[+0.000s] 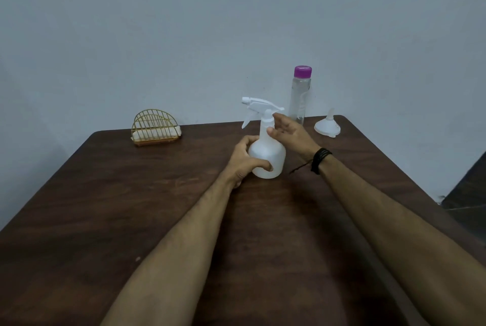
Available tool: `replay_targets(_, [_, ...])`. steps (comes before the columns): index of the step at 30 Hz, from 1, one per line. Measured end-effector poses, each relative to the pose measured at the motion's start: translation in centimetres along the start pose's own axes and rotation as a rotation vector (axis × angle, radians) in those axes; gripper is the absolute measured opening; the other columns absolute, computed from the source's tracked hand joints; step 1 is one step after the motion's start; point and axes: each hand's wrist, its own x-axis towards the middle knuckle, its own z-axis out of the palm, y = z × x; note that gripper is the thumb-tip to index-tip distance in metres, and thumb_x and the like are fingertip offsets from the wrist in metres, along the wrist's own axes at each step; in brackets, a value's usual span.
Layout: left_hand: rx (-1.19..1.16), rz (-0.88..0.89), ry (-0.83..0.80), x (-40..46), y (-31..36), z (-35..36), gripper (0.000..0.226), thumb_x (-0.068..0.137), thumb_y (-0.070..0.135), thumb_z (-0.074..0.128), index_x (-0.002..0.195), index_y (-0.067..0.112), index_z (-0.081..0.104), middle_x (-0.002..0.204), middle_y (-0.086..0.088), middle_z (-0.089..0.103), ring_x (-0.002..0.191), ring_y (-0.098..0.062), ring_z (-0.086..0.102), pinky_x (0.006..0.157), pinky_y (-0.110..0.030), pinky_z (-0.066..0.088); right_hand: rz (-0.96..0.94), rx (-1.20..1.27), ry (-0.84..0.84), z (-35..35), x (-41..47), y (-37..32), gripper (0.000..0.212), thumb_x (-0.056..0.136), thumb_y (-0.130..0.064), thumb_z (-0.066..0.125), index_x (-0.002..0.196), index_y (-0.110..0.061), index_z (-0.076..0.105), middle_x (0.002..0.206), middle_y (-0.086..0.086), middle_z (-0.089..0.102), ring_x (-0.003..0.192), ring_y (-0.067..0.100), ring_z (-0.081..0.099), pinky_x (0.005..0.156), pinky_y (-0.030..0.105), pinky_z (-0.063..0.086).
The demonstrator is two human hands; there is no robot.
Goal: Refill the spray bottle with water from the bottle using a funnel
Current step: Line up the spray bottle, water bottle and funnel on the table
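Fingers [259, 165] of my left hand [244, 160] curl round the belly of the spray bottle [267, 153], which stands upright on the bench [131, 207]. It looks empty, so I judge it light, thin-walled and easy to squash; the stiff neck is the better hold. Right hand [292, 132] is loose at that neck, thumb touching below the trigger head [259, 106]. Water bottle [298, 97] and funnel [327, 126] stand behind.

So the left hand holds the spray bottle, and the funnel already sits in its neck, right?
Not quite. The head view shows the left hand holding the spray bottle, but the funnel lies upside down on the table, to the right beside the water bottle. The trigger head is still on.
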Motion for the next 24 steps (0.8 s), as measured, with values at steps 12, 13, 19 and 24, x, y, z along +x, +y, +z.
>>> replay_targets(12, [0.25,0.052,0.276,-1.8,2.6,2.1,0.055,0.058,0.034,0.09,0.104,0.023,0.062,0.105,0.001,0.069,0.096,-0.014,0.066,0.075,-0.029,0.054,-0.013,0.035,0.052,3.0,1.1,-1.2,0.061,0.073,-0.02,0.088,0.123,-0.015,0.053,0.102,0.003,0.07,0.095,0.017,0.069,0.086,0.036,0.058])
replay_targets(13, [0.263,0.028,0.273,-1.9,3.0,2.2,0.056,0.057,0.036,0.088,0.106,0.021,0.064,0.103,0.002,0.071,0.094,-0.014,0.066,0.074,-0.028,0.054,-0.02,-0.002,0.031,3.2,1.3,-1.6,0.06,0.076,-0.024,0.087,0.125,-0.019,0.052,0.105,0.001,0.068,0.097,0.014,0.067,0.086,0.033,0.057])
replay_targets(19, [0.162,-0.112,0.255,-3.0,4.3,3.4,0.027,0.074,0.042,0.075,0.09,0.021,0.07,0.087,0.002,0.072,0.089,-0.02,0.07,0.073,-0.035,0.057,-0.049,-0.086,-0.154,3.8,1.9,-4.3,0.044,0.093,-0.029,0.068,0.134,-0.018,0.055,0.124,-0.001,0.069,0.118,0.01,0.063,0.1,0.029,0.05])
replay_targets(24, [0.115,-0.191,0.252,-5.1,5.6,5.2,0.056,0.069,0.056,0.064,0.11,0.019,0.069,0.102,-0.001,0.072,0.103,-0.024,0.067,0.088,-0.043,0.056,0.091,-0.04,-0.22,3.1,0.9,-4.8,0.034,0.097,-0.027,0.063,0.123,-0.006,0.059,0.113,0.012,0.073,0.107,0.026,0.068,0.096,0.04,0.053])
